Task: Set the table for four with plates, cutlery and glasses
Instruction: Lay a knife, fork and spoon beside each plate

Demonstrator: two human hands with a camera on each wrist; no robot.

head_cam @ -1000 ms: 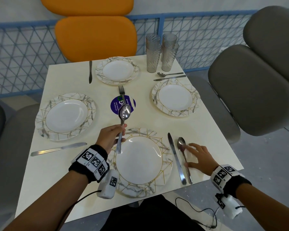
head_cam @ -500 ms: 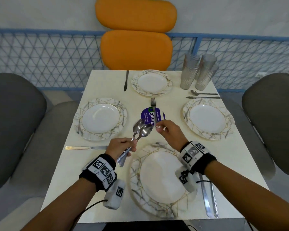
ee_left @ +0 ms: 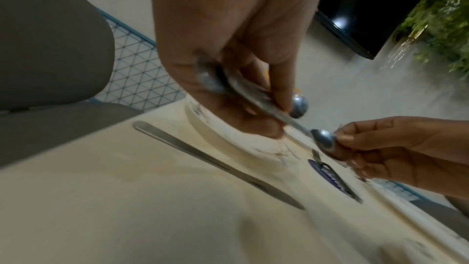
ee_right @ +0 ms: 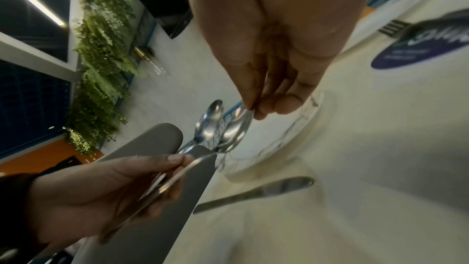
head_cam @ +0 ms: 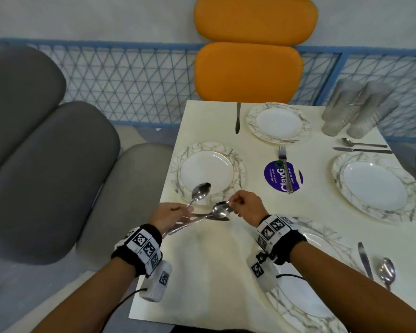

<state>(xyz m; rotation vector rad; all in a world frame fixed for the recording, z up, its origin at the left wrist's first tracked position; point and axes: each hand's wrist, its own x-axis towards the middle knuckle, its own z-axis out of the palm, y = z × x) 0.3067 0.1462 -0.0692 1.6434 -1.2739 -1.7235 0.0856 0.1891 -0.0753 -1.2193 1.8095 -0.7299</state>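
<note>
Both hands shifted toward the table's [head_cam: 202, 272] left edge, by the left plate [head_cam: 208, 170].
My left hand [head_cam: 169, 216] grips two spoons' handles; my right hand [head_cam: 246, 204] pinches the lower spoon's bowl [head_cam: 220, 210].

Both forearms are bare. Left wrist band [head_cam: 139, 247]: black fabric cuff carrying a white strip printed with square black-and-white coded markers. Beneath it hangs a white camera housing [head_cam: 157, 282] bearing one further marker, with a black cable [head_cam: 120, 304] leaving its lower end. Right wrist band [head_cam: 280, 233]: identical cuff and markers; white housing [head_cam: 262, 272], black cable [head_cam: 289, 276].
</note>
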